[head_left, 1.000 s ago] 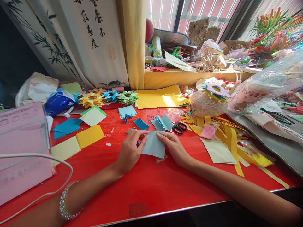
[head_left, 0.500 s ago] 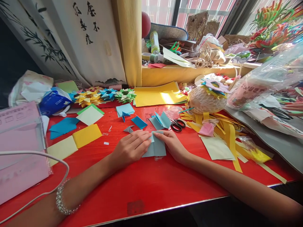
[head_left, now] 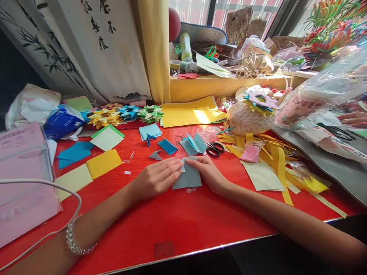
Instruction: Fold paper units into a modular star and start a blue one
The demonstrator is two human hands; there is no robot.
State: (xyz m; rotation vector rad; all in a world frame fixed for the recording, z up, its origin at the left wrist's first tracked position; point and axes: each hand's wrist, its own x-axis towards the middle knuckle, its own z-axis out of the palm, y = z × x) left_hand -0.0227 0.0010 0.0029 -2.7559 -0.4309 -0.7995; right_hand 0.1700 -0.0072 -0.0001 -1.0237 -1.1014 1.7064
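Observation:
A light blue sheet of origami paper (head_left: pixel 190 178) lies on the red table with a crease down its middle and its upper left corner folded in. My left hand (head_left: pixel 157 176) presses that folded corner, fingers close together. My right hand (head_left: pixel 210 172) grips the upper right edge, thumb on top; its other fingers are partly hidden. Just beyond lie small folded blue paper pieces: a flat one (head_left: pixel 167 146), a standing one (head_left: pixel 150 139) and a grey-blue one (head_left: pixel 155 155). Several light blue folded papers (head_left: pixel 195 144) sit beside black-handled scissors (head_left: pixel 215 149).
Yellow paper sheets (head_left: pixel 189 112) and folded paper stars (head_left: pixel 104 116) line the back. Left are a pink folder (head_left: pixel 25 187), a white cable (head_left: pixel 78 202) and coloured squares (head_left: pixel 103 164). Right are yellow strips (head_left: pixel 282 172), a netted round object (head_left: pixel 248 118) and another person's hand (head_left: pixel 354 119).
My hands and the light blue paper hold almost the same pose. The view has shifted slightly. Another person's hand shows more clearly at the right edge.

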